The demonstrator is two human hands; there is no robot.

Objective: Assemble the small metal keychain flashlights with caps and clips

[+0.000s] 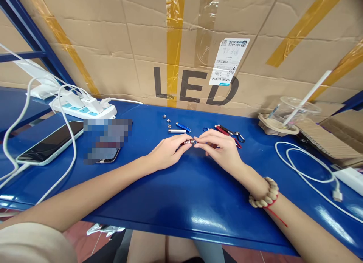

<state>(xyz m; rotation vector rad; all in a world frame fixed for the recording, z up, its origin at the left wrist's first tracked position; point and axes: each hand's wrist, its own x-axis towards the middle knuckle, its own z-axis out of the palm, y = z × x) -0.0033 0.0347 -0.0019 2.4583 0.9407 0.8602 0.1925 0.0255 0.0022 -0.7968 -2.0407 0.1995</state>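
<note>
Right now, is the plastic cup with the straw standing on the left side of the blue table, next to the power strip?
No, the plastic cup stands at the table's far right, while the power strip lies at the far left.

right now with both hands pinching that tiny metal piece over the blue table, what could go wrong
1. The small reddish metal cylinder is pinched only at the fingertips of the left hand and right hand; a weak grip could let it slip and roll away.
2. The tiny loose silver metal parts lie near the hands and could get knocked away.
3. The clear plastic cup with white straw stands close to the white charging cable; tipping it may wet the cable.
</note>
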